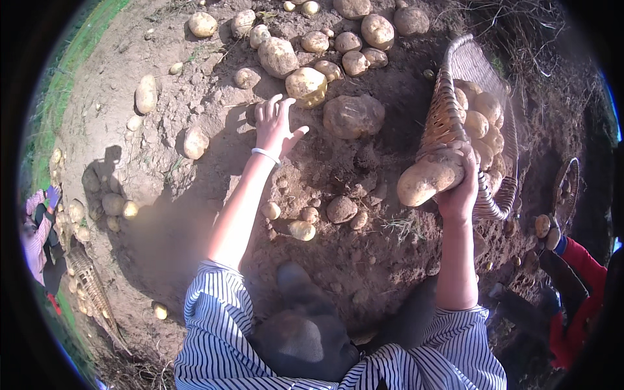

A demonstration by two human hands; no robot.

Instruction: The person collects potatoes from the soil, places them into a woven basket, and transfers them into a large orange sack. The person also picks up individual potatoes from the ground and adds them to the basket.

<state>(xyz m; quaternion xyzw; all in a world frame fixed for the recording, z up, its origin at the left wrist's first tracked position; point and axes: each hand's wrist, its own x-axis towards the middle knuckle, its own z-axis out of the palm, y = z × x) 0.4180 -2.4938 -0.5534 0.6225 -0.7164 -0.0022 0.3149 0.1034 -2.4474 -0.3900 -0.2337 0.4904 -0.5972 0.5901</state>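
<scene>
My right hand (pixel 460 183) grips a large, long potato (pixel 428 179) at the near rim of a woven wicker basket (pixel 441 109). Several potatoes (pixel 477 124) lie heaped inside that basket. Fingers apart and holding nothing, my left hand (pixel 275 122) reaches over the soil just below a yellowish potato (pixel 306 87). Whether its fingertips touch the ground cannot be told. To the right of this hand rests a big, dirt-covered potato (pixel 354 117). A white band circles my left wrist.
Loose potatoes (pixel 278 57) lie across the soil ahead, with smaller ones (pixel 302 230) nearer my knees. At the far left are a person (pixel 41 234) and another wicker basket (pixel 90 278). A person in red sleeves (pixel 582 297) works at right beside a further basket (pixel 566 192). Dry stems (pixel 526 44) edge the upper right.
</scene>
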